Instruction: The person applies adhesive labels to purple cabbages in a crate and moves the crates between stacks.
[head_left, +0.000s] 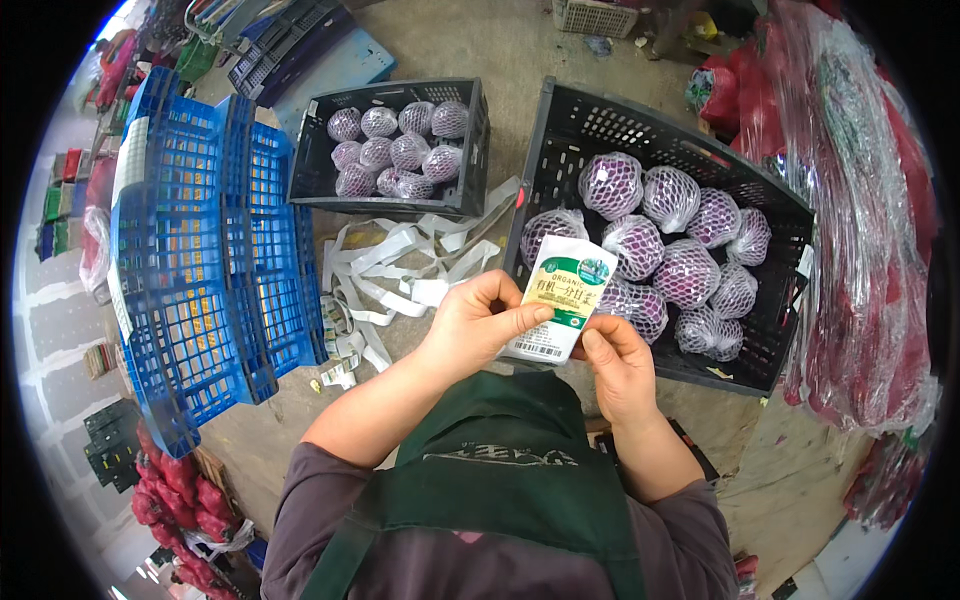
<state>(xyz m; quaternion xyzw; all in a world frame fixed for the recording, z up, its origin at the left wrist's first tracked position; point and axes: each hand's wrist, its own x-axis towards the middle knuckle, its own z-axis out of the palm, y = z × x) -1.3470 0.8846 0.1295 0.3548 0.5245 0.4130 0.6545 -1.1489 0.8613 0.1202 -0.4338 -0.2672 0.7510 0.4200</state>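
Note:
Between both hands is a printed white and green paper label (564, 300), tilted in front of my apron. My left hand (487, 319) pinches its left edge between thumb and fingers. At the lower right edge, my right hand (616, 360) grips it with thumb and fingertips. Just beyond my hands, a large black plastic crate (525, 184) holds several purple cabbages (685, 274) in white foam nets. A smaller black crate (390, 206) at the upper left holds more netted purple cabbages (409, 151). White strips of label backing (390, 244) lie tangled on the floor between the crates and the blue pallets.
Blue plastic pallets (262, 247) stand on edge at the left. Plastic-wrapped red mesh sacks (847, 247) rise at the right. Red net bags (180, 495) lie at the lower left. A light plastic crate (596, 19) sits at the top, and a light blue board (360, 60) lies at the upper left.

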